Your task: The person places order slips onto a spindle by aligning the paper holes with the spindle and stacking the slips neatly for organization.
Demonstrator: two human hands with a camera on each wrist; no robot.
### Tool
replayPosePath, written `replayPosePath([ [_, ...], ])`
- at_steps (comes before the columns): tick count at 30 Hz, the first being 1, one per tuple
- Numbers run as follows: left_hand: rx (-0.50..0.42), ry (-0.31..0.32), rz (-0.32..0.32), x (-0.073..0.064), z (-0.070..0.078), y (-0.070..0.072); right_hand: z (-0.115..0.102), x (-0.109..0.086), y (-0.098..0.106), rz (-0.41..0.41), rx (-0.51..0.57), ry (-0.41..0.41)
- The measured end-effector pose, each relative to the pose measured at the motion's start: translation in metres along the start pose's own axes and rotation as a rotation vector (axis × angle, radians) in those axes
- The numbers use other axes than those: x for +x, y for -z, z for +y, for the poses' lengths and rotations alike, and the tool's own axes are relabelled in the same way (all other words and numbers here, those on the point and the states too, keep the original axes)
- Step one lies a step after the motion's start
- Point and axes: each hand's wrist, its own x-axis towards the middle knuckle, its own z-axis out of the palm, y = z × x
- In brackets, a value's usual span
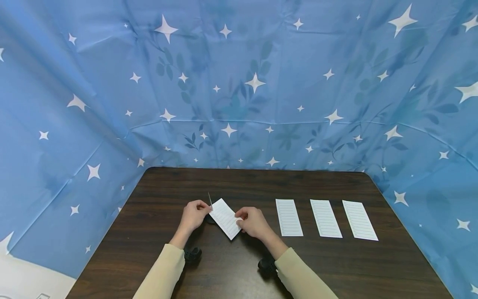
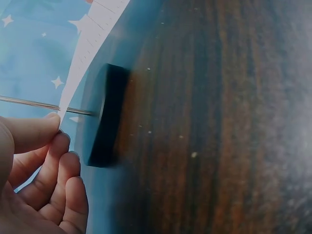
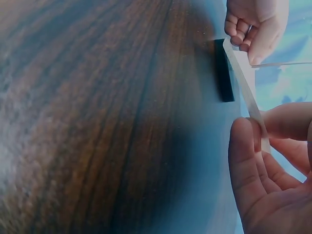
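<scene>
A lined sheet (image 1: 225, 219) hangs near the thin spike (image 1: 209, 198) and its black base (image 2: 111, 122), pinched by the left hand (image 1: 193, 216) and right hand (image 1: 254, 222), presumably to keep it steady; I can't tell whether it's pierced. Three loose sheets (image 1: 289, 218) lie spaced rightward on the worktop (image 1: 224, 274), probably for easy grasping.

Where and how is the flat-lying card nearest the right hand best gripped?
Probably pinch the card at its short near edge, coming from the near side: it lies flat, that edge is uncovered, and another card lies to its right.
</scene>
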Motion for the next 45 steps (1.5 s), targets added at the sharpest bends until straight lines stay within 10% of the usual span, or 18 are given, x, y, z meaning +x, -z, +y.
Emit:
replayPosePath([
  [45,0.107,-0.132,-0.050,-0.007,-0.009,-0.003,-0.007,-0.012,0.009,-0.012,-0.442,-0.005],
])
